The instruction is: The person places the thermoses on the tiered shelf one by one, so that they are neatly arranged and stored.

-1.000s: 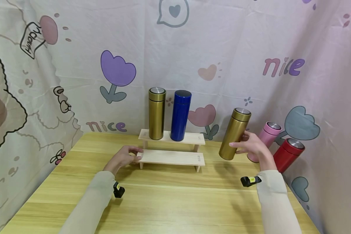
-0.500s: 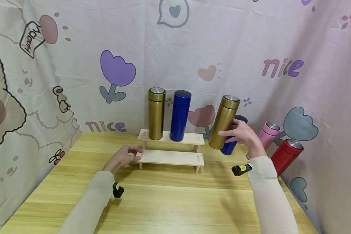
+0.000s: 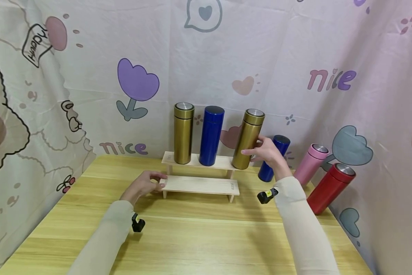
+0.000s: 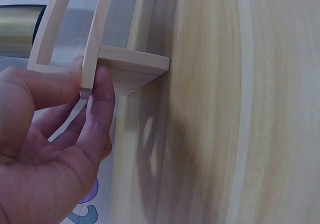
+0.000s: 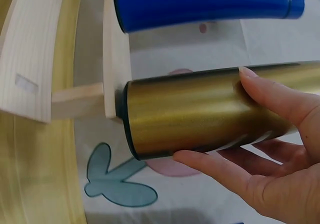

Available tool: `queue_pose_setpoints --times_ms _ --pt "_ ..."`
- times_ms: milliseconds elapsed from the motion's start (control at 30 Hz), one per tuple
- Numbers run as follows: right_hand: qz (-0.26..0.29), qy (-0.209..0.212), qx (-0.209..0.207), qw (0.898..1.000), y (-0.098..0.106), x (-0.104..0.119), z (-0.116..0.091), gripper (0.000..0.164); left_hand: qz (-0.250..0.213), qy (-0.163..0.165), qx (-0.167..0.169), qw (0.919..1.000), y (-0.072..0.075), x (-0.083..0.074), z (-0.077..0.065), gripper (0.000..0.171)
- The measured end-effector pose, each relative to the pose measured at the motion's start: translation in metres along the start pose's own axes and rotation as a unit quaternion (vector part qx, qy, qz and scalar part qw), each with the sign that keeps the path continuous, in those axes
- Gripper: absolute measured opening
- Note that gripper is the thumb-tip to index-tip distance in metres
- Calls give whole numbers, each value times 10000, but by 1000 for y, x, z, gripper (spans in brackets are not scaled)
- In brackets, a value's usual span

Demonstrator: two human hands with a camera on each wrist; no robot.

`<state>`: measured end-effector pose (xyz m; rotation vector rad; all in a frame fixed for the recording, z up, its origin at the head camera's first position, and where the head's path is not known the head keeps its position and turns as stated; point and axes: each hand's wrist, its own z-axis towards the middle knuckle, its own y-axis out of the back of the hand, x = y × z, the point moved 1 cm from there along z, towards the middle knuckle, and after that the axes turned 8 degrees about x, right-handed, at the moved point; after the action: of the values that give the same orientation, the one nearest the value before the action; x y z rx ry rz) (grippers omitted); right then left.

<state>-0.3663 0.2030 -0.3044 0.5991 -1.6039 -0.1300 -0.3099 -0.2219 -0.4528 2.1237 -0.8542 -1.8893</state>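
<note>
One gold flask (image 3: 248,133) gripped by right hand (image 3: 268,152); left hand (image 3: 144,186) pinches lower shelf (image 3: 199,185). Likely shelving step; next: seat upright, release.

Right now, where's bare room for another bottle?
Free: lower shelf, right of left grip; table in front, between sleeves. Crowded: upper shelf, held gold bottle at its right end; table's far right, near red bottle and pink bottle.

Gold flask (image 5: 195,114) metallic, satin; rack (image 3: 199,185) matt wood.

room over lower shelf (image 3: 199,185), bottles (image 3: 211,138) blocking behind
</note>
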Motion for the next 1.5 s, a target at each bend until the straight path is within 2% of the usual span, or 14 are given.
queue_pose_setpoints --times_ms 300,667,1067,1300,1500 --pt "185 14 -28 9998 -14 5 14 98 -52 15 -15 10000 0 -2 -1 37" --pt "-205 108 -64 9997 -24 9 21 96 -2 28 -10 10000 -1 -2 -1 37" --pt "97 46 -53 9999 -30 9 22 100 -54 80 39 9999 0 -1 1 32" --pt "-29 4 -88 10000 -33 8 22 98 -96 162 83 9998 1 -3 -3 31" --pt "-96 -31 -113 9999 -35 9 20 97 -25 107 92 9999 1 -4 -3 31"
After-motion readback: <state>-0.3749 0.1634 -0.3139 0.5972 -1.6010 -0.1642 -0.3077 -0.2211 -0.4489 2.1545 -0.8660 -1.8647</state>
